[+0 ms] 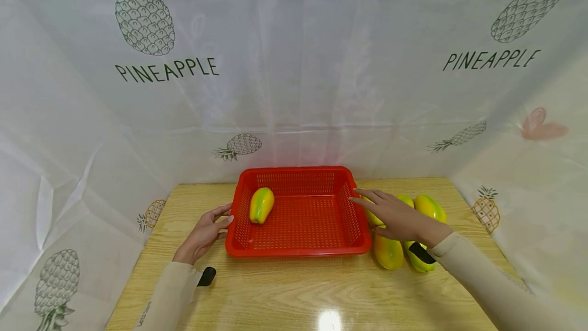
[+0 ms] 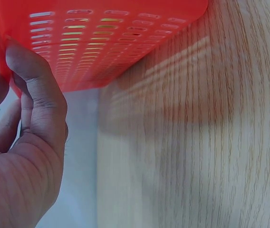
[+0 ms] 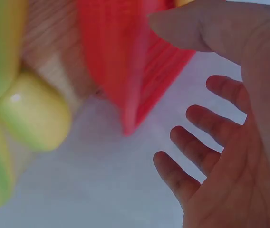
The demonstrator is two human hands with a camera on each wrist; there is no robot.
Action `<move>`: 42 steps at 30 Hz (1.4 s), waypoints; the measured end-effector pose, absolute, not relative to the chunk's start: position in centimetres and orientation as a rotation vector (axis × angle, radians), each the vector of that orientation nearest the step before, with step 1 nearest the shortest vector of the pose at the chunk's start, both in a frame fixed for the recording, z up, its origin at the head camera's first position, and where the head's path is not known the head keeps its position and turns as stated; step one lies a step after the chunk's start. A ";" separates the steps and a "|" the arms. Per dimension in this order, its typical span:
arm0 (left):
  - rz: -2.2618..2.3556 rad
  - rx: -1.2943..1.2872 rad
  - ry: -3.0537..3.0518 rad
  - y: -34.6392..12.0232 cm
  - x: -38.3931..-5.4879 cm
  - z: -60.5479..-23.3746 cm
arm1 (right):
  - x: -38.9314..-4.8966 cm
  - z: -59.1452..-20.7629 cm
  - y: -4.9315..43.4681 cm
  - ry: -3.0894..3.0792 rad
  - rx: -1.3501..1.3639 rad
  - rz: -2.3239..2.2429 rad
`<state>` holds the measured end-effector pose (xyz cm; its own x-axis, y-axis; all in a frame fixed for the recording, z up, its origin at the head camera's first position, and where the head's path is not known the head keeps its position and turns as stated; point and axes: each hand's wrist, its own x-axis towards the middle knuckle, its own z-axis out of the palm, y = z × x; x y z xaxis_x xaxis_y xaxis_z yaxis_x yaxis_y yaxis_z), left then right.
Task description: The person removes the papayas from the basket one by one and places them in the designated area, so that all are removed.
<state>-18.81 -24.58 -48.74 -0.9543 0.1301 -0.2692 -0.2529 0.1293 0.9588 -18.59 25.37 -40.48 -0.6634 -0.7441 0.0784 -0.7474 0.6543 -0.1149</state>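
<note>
A red plastic basket (image 1: 303, 218) with slotted walls stands on the wooden table, and one yellow-green papaya (image 1: 262, 206) lies at its left inside. My left hand (image 1: 206, 231) pinches the basket's left rim between thumb and fingers; the left wrist view shows the rim (image 2: 2, 52) in that grip. Over the right side, my right hand (image 1: 399, 216) hovers with its fingers spread and nothing in it, fingertips near the basket's right rim. Beneath and around it lie several more papayas (image 1: 388, 253), partly hidden by the hand and sleeve.
The wooden table (image 1: 275, 295) reaches toward me in front of the basket. A white sheet (image 1: 321, 91) printed with pineapples hangs behind and along both sides. Another papaya (image 1: 430, 207) lies near the table's back right, beyond my right wrist.
</note>
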 end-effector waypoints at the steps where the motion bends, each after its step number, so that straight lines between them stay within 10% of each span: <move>1: 1.896 -0.120 2.125 -24.6 -18.8 -48.7 | -18.8 -40.4 24.8 -2.838 1.278 0.223; 42: 1.888 -0.151 2.140 -24.5 -18.9 -49.1 | -24.6 -44.2 5.9 -3.154 1.192 0.213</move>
<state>-18.87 -24.50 -49.07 -0.9545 0.1075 -0.2782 -0.2627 0.1387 0.9549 -24.61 5.91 -44.17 -0.7264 -0.6645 -0.1754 -0.6348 0.7466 -0.1991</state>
